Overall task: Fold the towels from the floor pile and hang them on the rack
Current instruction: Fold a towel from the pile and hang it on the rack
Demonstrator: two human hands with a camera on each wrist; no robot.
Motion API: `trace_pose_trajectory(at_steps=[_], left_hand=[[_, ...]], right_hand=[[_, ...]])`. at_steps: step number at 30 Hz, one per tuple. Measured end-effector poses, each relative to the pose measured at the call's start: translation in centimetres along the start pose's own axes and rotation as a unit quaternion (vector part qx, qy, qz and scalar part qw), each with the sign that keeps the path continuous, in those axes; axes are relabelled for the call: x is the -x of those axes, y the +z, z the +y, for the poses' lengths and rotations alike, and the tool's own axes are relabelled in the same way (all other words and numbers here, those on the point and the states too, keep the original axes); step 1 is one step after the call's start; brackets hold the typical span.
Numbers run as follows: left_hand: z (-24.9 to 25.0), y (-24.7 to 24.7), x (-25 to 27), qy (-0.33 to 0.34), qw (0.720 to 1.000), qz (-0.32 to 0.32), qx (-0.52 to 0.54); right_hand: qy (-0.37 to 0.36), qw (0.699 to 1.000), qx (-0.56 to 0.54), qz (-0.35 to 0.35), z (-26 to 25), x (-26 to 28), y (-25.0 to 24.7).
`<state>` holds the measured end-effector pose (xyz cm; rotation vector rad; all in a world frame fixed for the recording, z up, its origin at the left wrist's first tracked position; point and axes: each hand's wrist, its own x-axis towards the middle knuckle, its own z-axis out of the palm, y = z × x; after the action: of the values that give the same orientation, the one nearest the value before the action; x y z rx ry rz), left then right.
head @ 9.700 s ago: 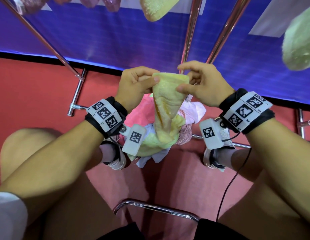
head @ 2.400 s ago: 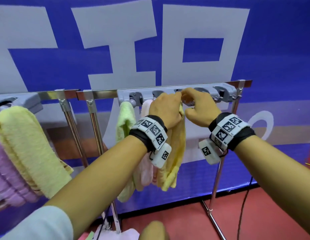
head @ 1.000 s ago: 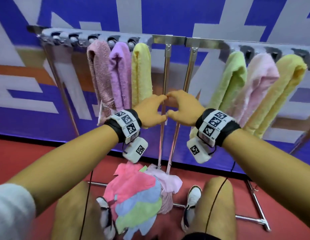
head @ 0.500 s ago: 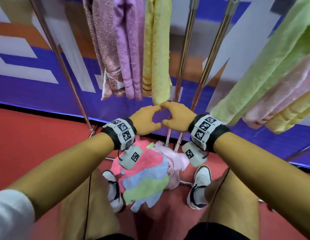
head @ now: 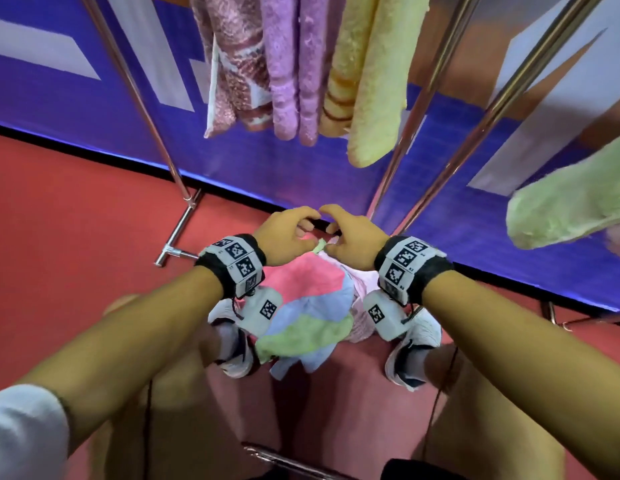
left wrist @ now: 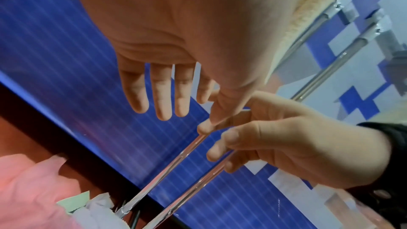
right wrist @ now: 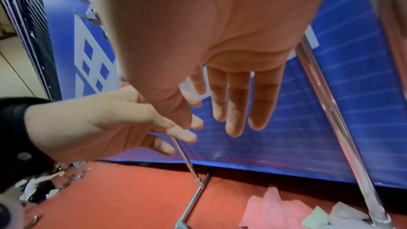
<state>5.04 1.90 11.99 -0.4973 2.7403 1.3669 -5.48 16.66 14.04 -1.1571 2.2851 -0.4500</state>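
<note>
Left hand (head: 284, 242) and right hand (head: 353, 242), fingers loose, holding nothing, hover at frame centre above towel pile (head: 312, 313) on red floor (head: 76, 237). Cloth looks light, limp; likely best pinched at corner or edge, pink top layer first.

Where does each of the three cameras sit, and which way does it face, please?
Head: on the head, looking down at the floor pile; forearms and both hands show.
Left wrist: under the left hand, looking along its open fingers.
Right wrist: under the right hand, looking along its open fingers.
Shared: both wrist views show the opposite hand, the rack poles and the pile.
</note>
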Motion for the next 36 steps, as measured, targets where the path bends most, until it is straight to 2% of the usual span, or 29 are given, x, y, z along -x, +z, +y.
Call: trace_pose_trajectory(at_steps=[6, 8, 10, 14, 17, 20, 22, 24, 28, 31, 36], left_hand=[[-5.6, 0.4, -0.8, -0.069, 0.988, 0.058, 0.123], [-7.7, 0.5, -0.6, -0.106, 0.980, 0.087, 0.143], [-9.4, 0.5, -0.5, -0.139, 0.976, 0.083, 0.145], [-11.9, 0.2, -1.0, -0.156, 0.987, 0.036, 0.026], [-11.6, 0.5, -2.2, -0.172, 0.985, 0.025, -0.010], [-10.3, 1.8, -3.6, -0.137, 0.987, 0.016, -0.079], [-9.1, 2.4, -4.5, -0.114, 0.989, 0.004, -0.097], [-8.6, 2.6, -5.1, -0.112, 0.987, -0.007, -0.114], [-9.2, 3.0, -5.4, -0.129, 0.983, -0.010, -0.128], [-9.5, 3.6, -5.5, -0.127, 0.983, -0.017, -0.133], [-9.8, 3.7, -6.0, -0.116, 0.983, -0.003, -0.144]], right_hand=[[0.031, 0.997, 0.035, -0.066, 2.0, -4.8, 4.9], [0.037, 0.993, 0.057, -0.094, 2.7, -6.7, 7.0], [0.048, 0.991, 0.059, -0.114, 3.5, -8.4, 9.3], [0.108, 0.986, 0.030, -0.127, 5.0, -10.5, 13.8], [0.183, 0.976, -0.019, -0.113, 6.8, -11.5, 16.4], [0.254, 0.958, -0.056, -0.123, 8.8, -11.6, 18.3], [0.276, 0.953, -0.060, -0.113, 9.8, -11.2, 19.1], [0.269, 0.955, -0.063, -0.109, 11.0, -11.0, 20.1], [0.225, 0.963, -0.013, -0.148, 12.2, -11.5, 21.2], [0.195, 0.961, 0.064, -0.185, 13.6, -12.7, 23.1], [0.225, 0.950, 0.107, -0.187, 14.7, -13.8, 25.5]])
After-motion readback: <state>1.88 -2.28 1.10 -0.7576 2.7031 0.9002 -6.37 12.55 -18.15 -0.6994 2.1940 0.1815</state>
